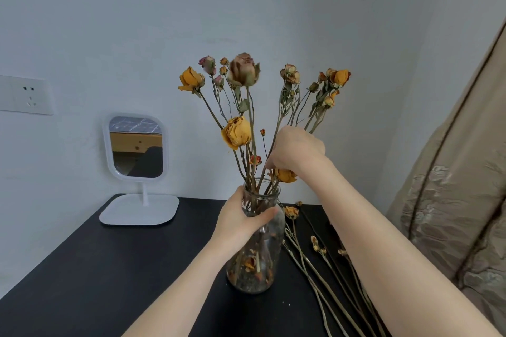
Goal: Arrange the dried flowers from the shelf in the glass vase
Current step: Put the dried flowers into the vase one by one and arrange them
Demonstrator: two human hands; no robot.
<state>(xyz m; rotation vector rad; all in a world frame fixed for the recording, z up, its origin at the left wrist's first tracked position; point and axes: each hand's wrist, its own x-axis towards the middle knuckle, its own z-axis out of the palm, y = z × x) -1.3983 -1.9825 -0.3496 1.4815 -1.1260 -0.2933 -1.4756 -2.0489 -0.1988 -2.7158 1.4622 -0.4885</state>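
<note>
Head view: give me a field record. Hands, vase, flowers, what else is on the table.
left hand: grips glass vase at the neck
right hand: closed round stems of dried roses standing in the vase
loose dried flowers: lying on black table, right of vase
other: white stand mirror, back left

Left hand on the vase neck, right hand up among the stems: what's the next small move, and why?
Probably slide the stem pinched by the right hand down into the glass vase and release it: the left hand grips the neck, and loose dried flowers on the black table wait right of the vase.
</note>
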